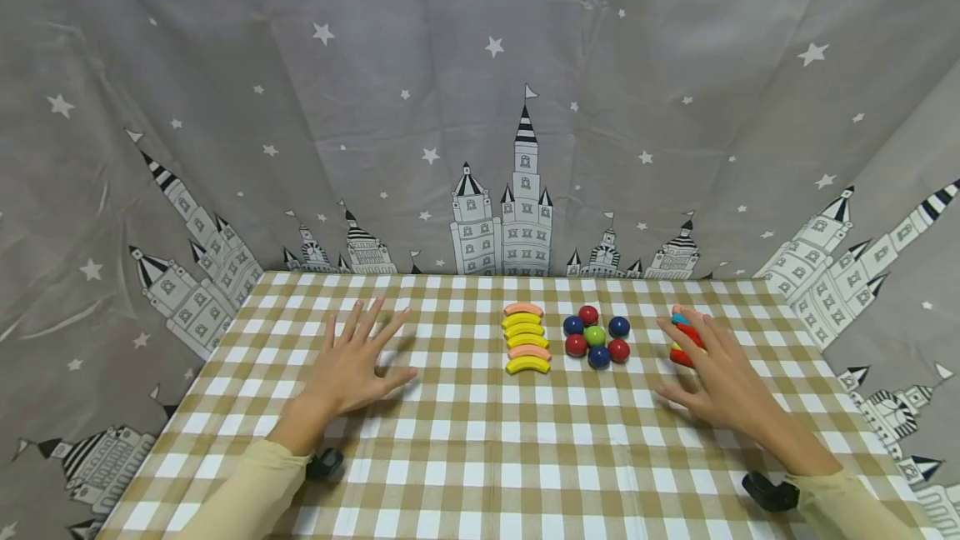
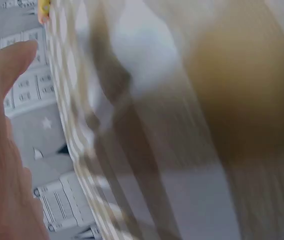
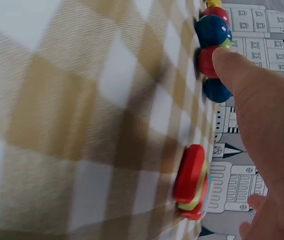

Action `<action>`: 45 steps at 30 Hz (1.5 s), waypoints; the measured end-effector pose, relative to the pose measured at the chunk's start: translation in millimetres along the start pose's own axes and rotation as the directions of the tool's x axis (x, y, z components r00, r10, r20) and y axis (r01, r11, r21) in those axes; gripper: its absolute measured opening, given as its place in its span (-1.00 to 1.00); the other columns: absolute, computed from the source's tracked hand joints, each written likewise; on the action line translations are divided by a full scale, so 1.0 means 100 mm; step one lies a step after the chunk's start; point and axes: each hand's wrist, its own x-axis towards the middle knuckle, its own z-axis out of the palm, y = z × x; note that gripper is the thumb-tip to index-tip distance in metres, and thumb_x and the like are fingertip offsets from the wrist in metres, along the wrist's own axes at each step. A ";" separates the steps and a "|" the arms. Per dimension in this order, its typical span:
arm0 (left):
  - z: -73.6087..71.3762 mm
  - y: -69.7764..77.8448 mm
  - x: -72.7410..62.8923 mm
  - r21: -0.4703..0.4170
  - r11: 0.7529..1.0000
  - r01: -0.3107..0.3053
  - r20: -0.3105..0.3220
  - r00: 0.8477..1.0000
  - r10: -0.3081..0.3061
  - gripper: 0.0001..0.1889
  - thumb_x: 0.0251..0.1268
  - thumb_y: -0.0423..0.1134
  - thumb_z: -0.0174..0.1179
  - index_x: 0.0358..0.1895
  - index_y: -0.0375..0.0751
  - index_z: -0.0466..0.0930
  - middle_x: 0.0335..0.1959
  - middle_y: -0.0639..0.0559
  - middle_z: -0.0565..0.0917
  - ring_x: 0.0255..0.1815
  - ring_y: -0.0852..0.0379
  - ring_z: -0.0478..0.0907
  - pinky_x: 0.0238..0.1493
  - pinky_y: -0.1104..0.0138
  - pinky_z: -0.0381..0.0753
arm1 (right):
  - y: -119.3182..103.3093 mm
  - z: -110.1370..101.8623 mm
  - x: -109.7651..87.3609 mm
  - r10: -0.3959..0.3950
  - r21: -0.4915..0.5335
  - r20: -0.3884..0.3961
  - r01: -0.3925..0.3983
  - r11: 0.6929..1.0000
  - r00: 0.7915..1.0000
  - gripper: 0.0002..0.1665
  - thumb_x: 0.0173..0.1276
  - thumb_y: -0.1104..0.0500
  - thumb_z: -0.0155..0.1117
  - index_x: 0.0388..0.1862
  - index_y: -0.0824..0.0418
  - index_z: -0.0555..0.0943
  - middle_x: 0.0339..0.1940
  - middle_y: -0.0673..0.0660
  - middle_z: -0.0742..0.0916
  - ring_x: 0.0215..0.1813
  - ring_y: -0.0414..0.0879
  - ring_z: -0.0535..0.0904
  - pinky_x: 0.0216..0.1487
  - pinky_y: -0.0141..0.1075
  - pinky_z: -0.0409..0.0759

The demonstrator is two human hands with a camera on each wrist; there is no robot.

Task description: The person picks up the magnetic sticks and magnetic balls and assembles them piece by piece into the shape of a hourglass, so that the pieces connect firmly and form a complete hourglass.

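My left hand (image 1: 348,373), fingers spread, is over the left part of the checked cloth, holding nothing. On the right, my right hand (image 1: 716,377) reaches above a column of coloured pieces and partly hides it. A rounded red piece (image 1: 682,358) shows at the near end of that column, with a blue piece (image 1: 679,319) farther back. Seen from the right wrist, the red piece (image 3: 189,175) stands apart from the thumb, which overlaps the balls in that view. Left of this hand, red and blue balls surround a green ball (image 1: 595,336).
A column of curved pieces, yellow (image 1: 528,365) and salmon (image 1: 528,352), lies near the table's middle, left of the balls. The brown-and-white checked tablecloth (image 1: 450,457) covers the table. Behind it hangs a grey curtain (image 1: 360,90) printed with castles and stars.
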 end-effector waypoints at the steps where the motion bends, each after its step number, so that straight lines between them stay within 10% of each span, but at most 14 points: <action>1: 0.01 0.03 0.02 -0.014 1.000 -0.011 -0.003 1.000 0.011 -0.05 0.22 0.45 0.20 0.63 0.19 0.15 0.67 -0.20 0.00 0.63 -0.40 -0.11 0.48 -0.38 -0.27 | 0.00 0.00 0.02 -0.012 0.014 0.001 0.012 1.000 1.000 0.17 -0.01 -0.13 0.68 0.55 0.10 0.35 0.57 0.31 0.29 0.47 0.42 0.20 0.26 0.46 0.25; 12: 0.08 0.56 0.27 -0.227 0.963 -0.144 -0.035 0.990 0.140 -0.13 0.17 0.18 0.41 0.57 0.17 0.30 0.58 -0.24 0.24 0.48 -0.38 0.28 0.33 -0.39 0.19 | -0.16 0.17 0.23 0.023 0.182 0.078 -0.037 0.983 0.997 0.00 0.11 0.06 0.68 0.51 0.05 0.41 0.49 0.37 0.38 0.39 0.43 0.33 0.17 0.42 0.42; 26: 0.37 1.20 0.53 -0.592 0.793 -0.145 -0.077 0.989 0.124 -0.39 0.12 -0.19 0.55 0.28 -0.16 0.59 -0.03 -0.17 0.73 -0.12 -0.12 0.63 -0.06 0.11 0.50 | -0.24 0.25 0.34 0.122 0.393 0.239 -0.211 0.895 0.963 -0.22 0.26 0.26 0.55 0.44 0.19 0.46 0.13 0.28 0.65 -0.18 -0.07 0.62 -0.18 -0.24 0.69; 45: 0.64 1.46 0.57 -0.581 0.813 -0.051 -0.085 0.996 0.002 -0.67 0.04 -0.27 0.58 -0.08 -0.11 0.75 -0.35 0.05 0.73 -0.27 0.03 0.52 -0.05 0.12 0.31 | -0.21 0.36 0.40 0.134 0.426 0.278 -0.247 0.870 0.951 -0.47 0.37 0.35 0.40 0.30 0.15 0.60 0.03 0.16 0.72 -0.25 -0.11 0.53 -0.18 -0.29 0.57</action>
